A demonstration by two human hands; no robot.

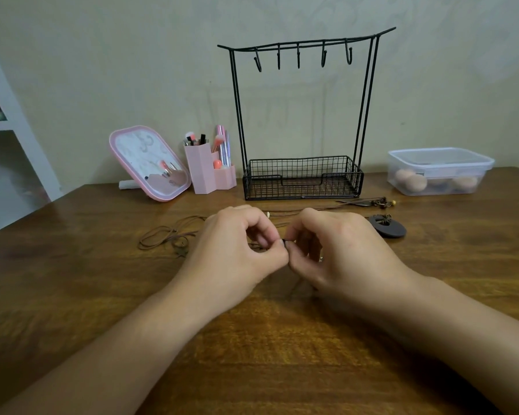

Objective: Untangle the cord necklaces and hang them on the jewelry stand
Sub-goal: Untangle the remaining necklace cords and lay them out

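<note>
Brown cord is what both hands are working on: the left hand [237,247] and right hand [339,250] meet fingertip to fingertip over the table [72,280], each grip pinched on a small dark bit of the cord necklaces [168,238]. Loops trail off left with a tiny star charm; more cord runs right toward a round dark pendant [387,226]. The knot itself is hidden behind the fingers. The jewelry stand [303,115] sits just behind, hooks bare.
</note>
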